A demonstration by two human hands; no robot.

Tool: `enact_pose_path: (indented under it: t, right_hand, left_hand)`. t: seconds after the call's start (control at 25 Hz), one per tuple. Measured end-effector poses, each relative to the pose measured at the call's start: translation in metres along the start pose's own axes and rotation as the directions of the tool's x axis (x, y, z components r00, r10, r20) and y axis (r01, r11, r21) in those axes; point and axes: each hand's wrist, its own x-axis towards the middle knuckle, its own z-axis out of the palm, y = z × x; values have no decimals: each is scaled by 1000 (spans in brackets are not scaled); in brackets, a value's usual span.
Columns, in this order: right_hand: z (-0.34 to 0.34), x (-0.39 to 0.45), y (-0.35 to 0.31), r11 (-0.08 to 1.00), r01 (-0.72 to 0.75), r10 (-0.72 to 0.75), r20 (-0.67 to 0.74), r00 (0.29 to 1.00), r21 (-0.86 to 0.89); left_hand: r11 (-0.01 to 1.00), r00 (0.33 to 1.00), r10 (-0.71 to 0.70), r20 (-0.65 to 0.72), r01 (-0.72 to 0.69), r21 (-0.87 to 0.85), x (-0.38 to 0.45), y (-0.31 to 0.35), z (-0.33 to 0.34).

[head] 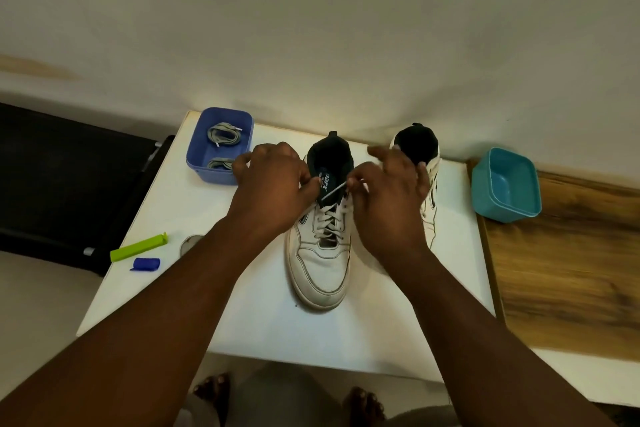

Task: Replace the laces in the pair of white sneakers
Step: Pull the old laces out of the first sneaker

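White laminate covers the small table (263,329) that carries everything here, set against a pale wall with a wood-grain surface (568,270) to its right. Two white sneakers stand on it, toes toward the person: the near sneaker (320,267) at the centre, fully laced in white with a dark tongue and collar, and the second sneaker (427,163) just beside it to the right, largely hidden behind the right hand. A blue tub (214,156) sits at the table's far left corner and holds two bundles of grey laces (223,137); a teal tub (504,185) rests on the wood-grain surface to the right. The left hand (273,184) is curled at the top of the near sneaker, fingertips pressed against the tongue; whether it grips lace there cannot be told. The right hand (388,194) has thumb and forefinger pinched on the white lace end (334,191), drawn taut across the tongue, the other fingers spread loosely. Near the table's left edge lie a green clip (138,247) and, just beside it, a small blue piece (146,264).
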Motion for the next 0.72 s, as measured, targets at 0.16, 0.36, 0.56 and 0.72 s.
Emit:
enact_pose_path:
  t: [0.16,0.36,0.56,0.72]
  right_hand:
    - [-15,5,22,933,-340,355,-136,925,117]
    - [-1,1,3,1000,-12,10,77,997,27]
    - [6,-1,-2,990,138,-131,139,982,-38]
    - [-10,5,11,993,-116,113,-105,988,-20]
  left_hand:
    - [1000,1000,7,-18,-7,-6,0,1,1]
    - [1000,1000,-4,-5,4,-22,1,2,1]
    - [1000,1000,-5,5,5,-27,0,2,-1]
    - [1000,1000,7,-8,-7,-17,0,3,-1]
